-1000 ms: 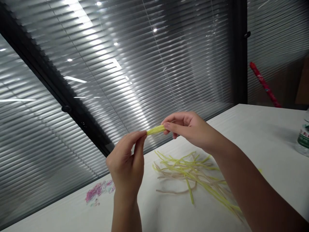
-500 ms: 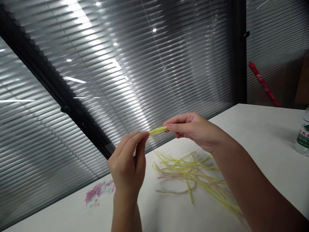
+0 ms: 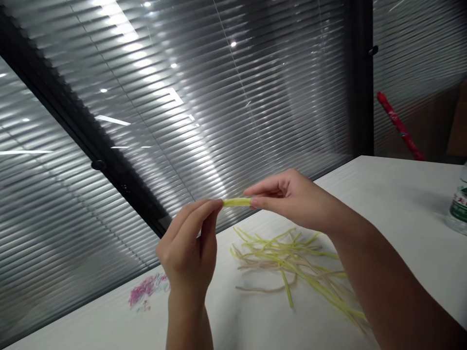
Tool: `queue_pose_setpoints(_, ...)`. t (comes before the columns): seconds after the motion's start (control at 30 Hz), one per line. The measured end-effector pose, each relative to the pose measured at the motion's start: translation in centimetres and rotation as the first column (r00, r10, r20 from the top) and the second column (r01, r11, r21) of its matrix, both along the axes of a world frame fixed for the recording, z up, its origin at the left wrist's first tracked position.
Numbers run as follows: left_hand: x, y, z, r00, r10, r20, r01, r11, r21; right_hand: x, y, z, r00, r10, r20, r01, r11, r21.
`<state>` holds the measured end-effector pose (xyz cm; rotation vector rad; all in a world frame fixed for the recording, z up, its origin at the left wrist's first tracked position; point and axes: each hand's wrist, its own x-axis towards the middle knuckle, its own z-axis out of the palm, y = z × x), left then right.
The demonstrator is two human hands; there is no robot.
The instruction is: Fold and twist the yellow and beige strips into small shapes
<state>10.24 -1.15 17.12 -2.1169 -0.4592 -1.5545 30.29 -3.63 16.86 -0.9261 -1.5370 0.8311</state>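
While the left hand (image 3: 189, 240) pinches one end of a short yellow bundle of strands (image 3: 236, 201) between thumb and fingers, the right hand (image 3: 294, 197) grips its other end at the thumb tip, the index finger extended above. The bundle spans the gap nearly level, above the white table (image 3: 401, 204). Loose yellow and beige strands (image 3: 288, 260) lie crisscrossed below, beside a labelled clear bottle's (image 3: 458, 206) side of the tabletop.

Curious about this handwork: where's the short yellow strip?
The short yellow strip is just below the head view's centre, held between the left hand and right hand, above the loose strands.
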Motion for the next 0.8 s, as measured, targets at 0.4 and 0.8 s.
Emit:
queue_pose_setpoints(0.4,0.7,-0.1,-0.2,0.994,-0.11,0.008,0.105,0.969,0.223,1.9,-0.4,0.4,0.927,0.376,-0.003,-0.373,0.92,-0.122)
queue_pose_setpoints(0.8,1.0,0.1,-0.4,0.997,-0.031,0.07,0.017,0.981,0.192,1.3,-0.1,0.4,0.961,0.265,-0.08,-0.267,0.964,-0.008)
